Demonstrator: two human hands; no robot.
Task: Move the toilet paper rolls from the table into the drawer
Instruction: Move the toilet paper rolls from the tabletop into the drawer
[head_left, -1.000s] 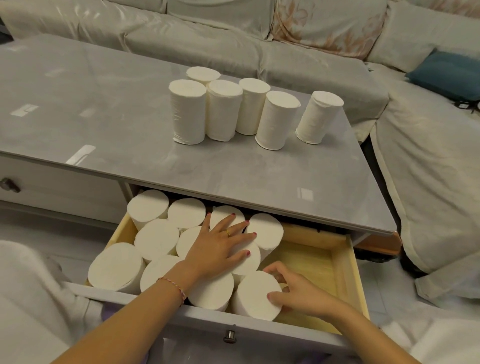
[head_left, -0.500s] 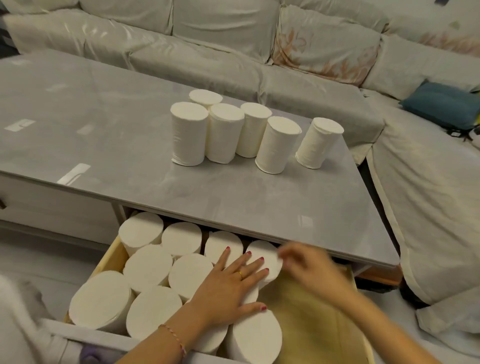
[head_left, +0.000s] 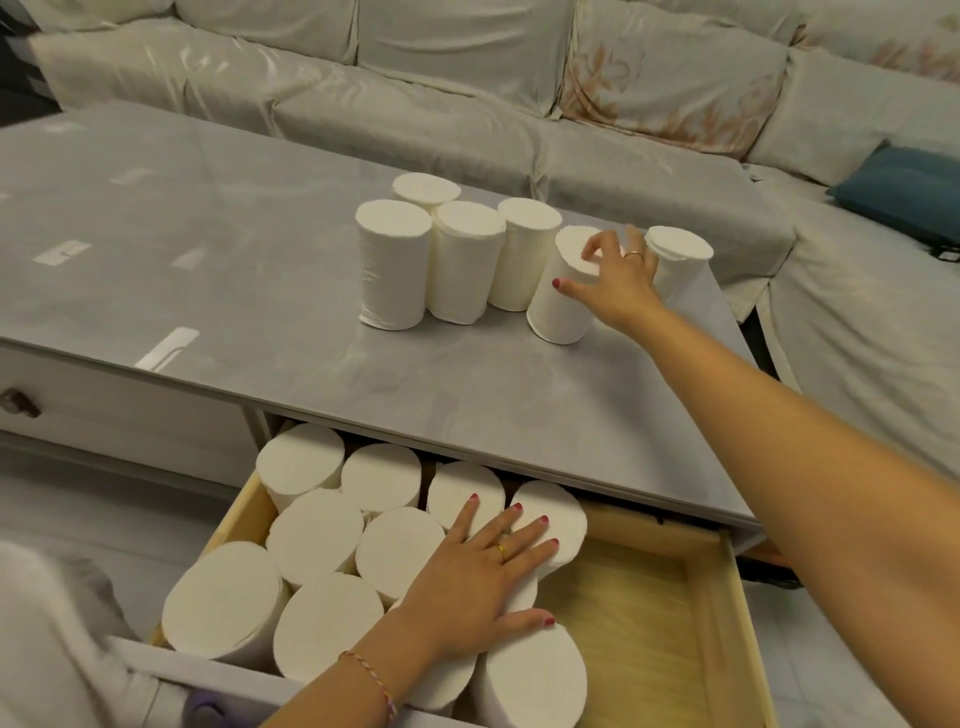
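The right hand (head_left: 615, 283) reaches far across the desk (head_left: 218, 249) and is just closing on the tilted roll (head_left: 558, 306), with the fingers on its top and the thumb on its near side. It does not look like a firm hold yet, and the roll leans against the hand with its base on the desk. The left hand (head_left: 480, 577) lies flat and open on the rolls in the drawer (head_left: 722, 613), pressing on them and grasping nothing. Six rolls stand on the desk: four in a tight bunch (head_left: 447, 249) to the left, the tilted one, and a lone roll (head_left: 680, 265) to the right, just behind the right hand. To do this step well, the hand should wrap around the middle of the tilted roll, not only pinch the top, because soft paper can squash or slip. It should lift straight up first so it does not bump the roll beside it on the left or the lone one on the right. The drawer is packed on its left side and bare wood shows on the right, so the roll should go down there, standing up, close beside the others. The left hand can keep the packed rolls from tipping over while the new one slides in.
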